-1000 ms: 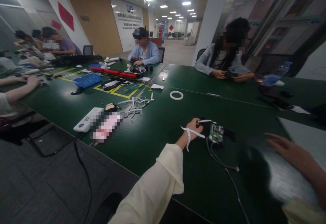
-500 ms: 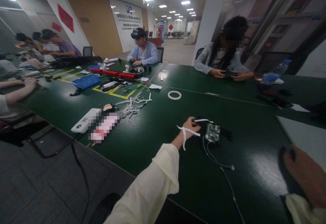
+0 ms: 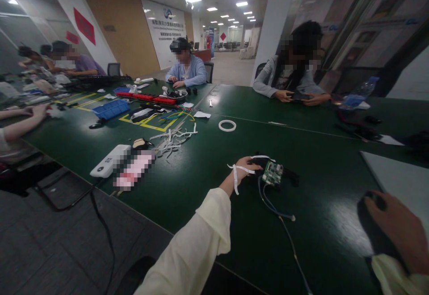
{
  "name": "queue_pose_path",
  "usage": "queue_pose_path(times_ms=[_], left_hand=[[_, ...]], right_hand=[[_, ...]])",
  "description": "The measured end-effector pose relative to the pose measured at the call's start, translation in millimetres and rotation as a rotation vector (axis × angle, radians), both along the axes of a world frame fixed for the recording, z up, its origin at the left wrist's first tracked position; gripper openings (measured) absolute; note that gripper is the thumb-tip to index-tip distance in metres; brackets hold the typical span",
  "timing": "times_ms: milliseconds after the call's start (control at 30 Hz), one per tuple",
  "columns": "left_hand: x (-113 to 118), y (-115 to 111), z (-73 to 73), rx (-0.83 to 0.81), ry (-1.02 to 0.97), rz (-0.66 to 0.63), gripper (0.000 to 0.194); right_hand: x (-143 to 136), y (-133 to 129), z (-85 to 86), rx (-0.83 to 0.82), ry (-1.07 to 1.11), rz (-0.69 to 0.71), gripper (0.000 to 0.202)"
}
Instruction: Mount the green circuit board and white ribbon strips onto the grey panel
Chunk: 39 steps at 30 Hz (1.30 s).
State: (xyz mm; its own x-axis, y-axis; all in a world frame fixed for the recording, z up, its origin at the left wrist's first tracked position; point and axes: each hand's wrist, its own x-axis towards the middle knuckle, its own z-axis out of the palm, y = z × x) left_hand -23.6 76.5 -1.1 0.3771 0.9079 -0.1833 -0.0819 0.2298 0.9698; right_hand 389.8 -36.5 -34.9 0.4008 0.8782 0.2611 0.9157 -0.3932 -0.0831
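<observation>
My left hand (image 3: 245, 166) is closed on the black part of a device that carries a bare green circuit board (image 3: 273, 173). Strips of white tape (image 3: 236, 179) stick to the back of this hand, and another strip lies across the black part by the fingers. Blue-grey cables (image 3: 268, 202) trail from the board over the table toward me. My right hand (image 3: 398, 228) is at the right edge, low over the table, with a dark shape beside it. Its fingertips are blurred and partly hidden, so what it holds, if anything, is unclear.
On the green table (image 3: 208, 170) lie a white tape roll (image 3: 227, 125), a pile of white strips (image 3: 174, 142), a white power bank (image 3: 110, 161), a blue tray (image 3: 111, 108) and a small wrench (image 3: 210, 103). A grey panel (image 3: 398, 179) lies right. Several people sit around the table.
The view has shifted slightly. My left hand and the circuit board have moved a little to the left, and my right hand has also come slightly left.
</observation>
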Motion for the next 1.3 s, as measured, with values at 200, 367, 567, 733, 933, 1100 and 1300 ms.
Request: queue_pose_path(times_ms=[200,367,567,733,933,1100,1300], left_hand=[[-3.9,-9.0,12.2,-0.045,-0.114,-0.027,0.038],[-6.6,-17.6,22.1,-0.044,-0.183,0.012,0.028],[-12.0,-18.4,30.2,-0.087,-0.298,0.022,0.026],[-22.4,-13.5,38.9,-0.069,-0.416,0.081,0.024],[-34.5,-5.9,47.3,-0.106,-0.447,0.259,0.023],[-41.0,-2.8,50.6,-0.100,-0.490,0.314,0.023],[-44.8,-3.1,53.8,-0.106,-0.501,0.347,0.020]], right_hand=[[-1.6,-0.5,1.1,-0.026,0.086,-0.041,0.059],[-12.9,0.5,-1.2,0.044,0.145,0.015,0.057],[-54.8,-2.5,3.2,0.143,0.202,0.179,0.056],[-102.6,-9.0,14.4,0.174,0.270,0.325,0.053],[-156.8,-19.9,30.1,0.132,0.320,0.536,0.046],[-199.5,-35.8,45.6,0.055,0.370,0.710,0.038],[-242.0,-51.0,65.7,-0.049,0.449,0.949,0.031]])
